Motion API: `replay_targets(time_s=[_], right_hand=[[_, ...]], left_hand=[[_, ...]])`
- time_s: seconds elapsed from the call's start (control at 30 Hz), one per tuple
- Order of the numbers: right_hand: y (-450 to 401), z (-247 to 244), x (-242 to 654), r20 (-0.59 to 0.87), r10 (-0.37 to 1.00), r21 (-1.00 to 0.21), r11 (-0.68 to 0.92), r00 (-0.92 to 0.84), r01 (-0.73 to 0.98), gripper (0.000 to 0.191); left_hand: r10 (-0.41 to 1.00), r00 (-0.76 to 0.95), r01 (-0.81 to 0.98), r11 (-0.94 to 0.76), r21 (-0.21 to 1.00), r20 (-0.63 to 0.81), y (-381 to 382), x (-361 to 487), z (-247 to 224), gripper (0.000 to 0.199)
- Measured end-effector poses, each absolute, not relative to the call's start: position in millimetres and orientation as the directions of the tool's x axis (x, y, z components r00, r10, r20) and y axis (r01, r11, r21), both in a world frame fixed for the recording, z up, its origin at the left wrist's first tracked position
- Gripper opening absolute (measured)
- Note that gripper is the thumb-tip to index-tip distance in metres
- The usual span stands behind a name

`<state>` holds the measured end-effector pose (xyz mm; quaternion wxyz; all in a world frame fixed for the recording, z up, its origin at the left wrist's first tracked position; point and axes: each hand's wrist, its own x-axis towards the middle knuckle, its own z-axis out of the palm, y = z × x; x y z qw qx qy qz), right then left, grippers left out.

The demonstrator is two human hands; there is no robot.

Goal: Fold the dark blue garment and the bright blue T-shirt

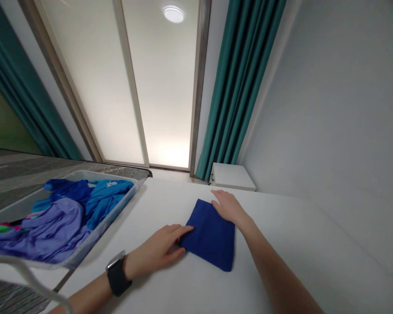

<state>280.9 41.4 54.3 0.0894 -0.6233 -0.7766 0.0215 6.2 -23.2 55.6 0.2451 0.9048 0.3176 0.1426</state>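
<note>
A dark blue cloth (210,237), folded into a small flat pad, lies on the white table (163,200). My left hand (160,246), with a dark-banded watch (118,272) on the wrist, is at the cloth's left corner. Its index fingertip rests on the fabric, and the thumb lies apart from it by the lower edge. At the upper right edge of the cloth is my right hand (229,207). Its fingers are stretched out and the thumb touches the fabric. Neither hand is closed around the cloth.
To the left stands a clear plastic bin (113,216) with purple and blue clothes (57,226) in it. A pale curved bar or cable (29,272) crosses the lower left. Beyond the table's far edge is a white cabinet (232,174), and a wall (330,109) runs along the right.
</note>
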Motion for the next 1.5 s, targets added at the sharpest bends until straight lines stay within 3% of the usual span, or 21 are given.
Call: replay_targets(time_s=[0.1,0.17,0.33,0.4,0.77,1.03,1.3,1.5], right_hand=[[10.6,53.9,258.8,0.117,0.976,-0.111,0.195,-0.182,0.975,0.05],[-12.9,47.7,245.9,0.134,0.977,-0.113,0.18,-0.165,0.977,0.053],[-54.9,27.8,232.6,0.139,0.978,-0.138,0.176,-0.157,0.975,0.064],[-58.8,23.3,233.6,0.139,0.976,-0.14,0.189,-0.17,0.972,0.065],[-41.3,24.2,248.4,0.147,0.956,-0.1,0.27,-0.254,0.958,0.066],[-31.4,25.0,251.6,0.159,0.952,-0.097,0.279,-0.262,0.955,0.067],[-14.1,27.7,260.0,0.152,0.944,-0.105,0.309,-0.292,0.945,0.066],[-7.9,25.8,262.1,0.167,0.941,-0.101,0.314,-0.295,0.944,0.067]], left_hand=[[0.558,0.826,0.425,-0.714,0.557,0.084,-24.5,5.9,58.2,0.037],[0.573,0.811,0.414,-0.703,0.578,0.115,-18.9,5.1,57.0,0.041],[0.578,0.803,0.447,-0.744,0.496,0.143,-3.3,6.8,41.3,0.089],[0.547,0.825,0.444,-0.782,0.438,0.141,-0.4,9.5,33.2,0.094],[0.532,0.824,0.447,-0.821,0.355,0.194,0.8,14.4,29.4,0.072],[0.658,0.713,0.586,-0.748,0.312,0.24,8.4,40.2,1.6,0.055],[0.649,0.724,0.545,-0.747,0.381,0.236,25.3,37.0,10.7,0.055],[0.562,0.804,0.463,-0.797,0.387,0.195,37.0,27.3,18.8,0.076]])
